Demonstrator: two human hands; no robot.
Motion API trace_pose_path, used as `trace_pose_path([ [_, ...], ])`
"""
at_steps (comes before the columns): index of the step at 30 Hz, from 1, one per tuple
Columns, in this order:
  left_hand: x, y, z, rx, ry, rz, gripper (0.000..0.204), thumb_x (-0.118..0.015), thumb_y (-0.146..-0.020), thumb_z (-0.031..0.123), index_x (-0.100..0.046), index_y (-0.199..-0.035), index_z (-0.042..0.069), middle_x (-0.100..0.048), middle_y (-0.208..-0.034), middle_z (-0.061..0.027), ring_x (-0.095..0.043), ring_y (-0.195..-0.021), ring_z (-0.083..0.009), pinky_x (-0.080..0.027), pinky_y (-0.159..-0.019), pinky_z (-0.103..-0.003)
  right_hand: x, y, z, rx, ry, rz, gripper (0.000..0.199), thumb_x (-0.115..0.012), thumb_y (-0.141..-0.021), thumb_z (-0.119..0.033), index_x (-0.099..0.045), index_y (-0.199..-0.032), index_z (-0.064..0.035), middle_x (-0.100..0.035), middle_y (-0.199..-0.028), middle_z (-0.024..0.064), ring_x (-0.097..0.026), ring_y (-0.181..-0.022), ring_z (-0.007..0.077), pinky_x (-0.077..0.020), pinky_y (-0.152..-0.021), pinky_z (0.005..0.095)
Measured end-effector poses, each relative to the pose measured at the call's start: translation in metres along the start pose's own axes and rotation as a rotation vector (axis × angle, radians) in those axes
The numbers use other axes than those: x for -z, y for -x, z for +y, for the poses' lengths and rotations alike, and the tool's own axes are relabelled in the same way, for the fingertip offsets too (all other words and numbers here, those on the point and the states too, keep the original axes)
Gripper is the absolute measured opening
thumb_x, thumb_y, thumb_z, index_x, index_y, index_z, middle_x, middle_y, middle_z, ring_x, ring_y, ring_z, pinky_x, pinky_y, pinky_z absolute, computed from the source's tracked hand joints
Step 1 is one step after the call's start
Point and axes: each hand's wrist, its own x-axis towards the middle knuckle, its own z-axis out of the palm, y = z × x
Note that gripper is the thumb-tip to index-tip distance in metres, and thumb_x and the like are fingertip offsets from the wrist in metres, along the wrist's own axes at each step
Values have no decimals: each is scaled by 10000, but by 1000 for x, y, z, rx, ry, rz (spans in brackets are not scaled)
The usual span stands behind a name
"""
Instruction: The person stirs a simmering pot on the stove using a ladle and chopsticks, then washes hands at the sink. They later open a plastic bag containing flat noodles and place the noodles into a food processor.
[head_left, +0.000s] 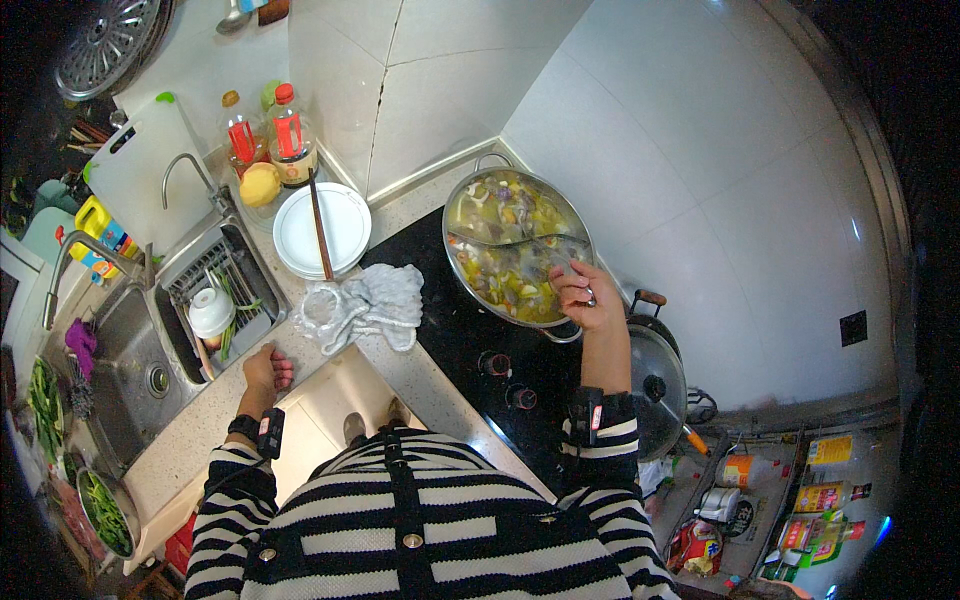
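The divided hotpot pan [517,245] of broth and vegetables sits on the black cooktop [470,340], far right, where the right hand [585,297] pinches a thin utensil over its near rim, while the left hand [266,371] rests flat, fingers together, on the worktop [400,365] edge.

the wok [515,245] sits on the stove [470,340] at one o'clock from the person, in the corner of the walls. the right hand [588,297] rests over its near rim. a lidded pan [652,385] lies at three o'clock, just beside the stove. a cloth [375,305] lies at twelve o'clock on the counter [200,430], with a plate [325,230] behind it and chopsticks [320,225] across the plate. bottles [270,135] stand at eleven o'clock behind the plate. the sink [130,365] lies at nine o'clock; the left hand [266,372] rests on the counter edge just before it.
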Motion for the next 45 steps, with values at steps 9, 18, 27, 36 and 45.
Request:
trace_pose_path([
  [9,2,-4,-3,14,39,-26,320,-513,-878,348,-554,-794,42,-608,-633,-102,-538,-438,-191,-438,-385,-313,5,19,7,90,207,-36,248,-493,-925,-157,-395,-1008,56,-465,-823,83,-414,-477,38,-320,-303,161],
  [18,2,-4,-2,14,41,-16,298,-528,-870,342,-553,-802,53,-611,-635,-100,-530,-427,-188,-431,-375,-304,-20,28,48,479,771,397,216,-502,-912,-182,-466,-1040,-12,-546,-734,86,-401,-462,74,-296,-319,183],
  [27,2,-5,-3,11,32,-27,299,-514,-881,336,-554,-809,48,-619,-645,-106,-541,-444,-190,-432,-386,-303,-17,0,65,667,1151,545,360,-505,-912,-162,-407,-1214,7,-530,-737,109,-417,-461,89,-283,-339,206],
  [36,3,-7,-5,28,35,-6,306,-519,-879,344,-556,-807,49,-618,-641,-104,-532,-428,-189,-423,-374,-300,-3,-4,20,221,652,220,268,-500,-926,-243,-454,-1055,-13,-491,-630,30,-373,-398,79,-285,-316,203],
  [45,3,-5,-3,13,22,-14,309,-519,-872,351,-556,-810,51,-617,-650,-106,-533,-435,-186,-425,-379,-307,22,9,-2,-43,121,-84,267,-474,-952,-247,-471,-924,18,-421,-525,-26,-338,-344,64,-275,-286,191],
])
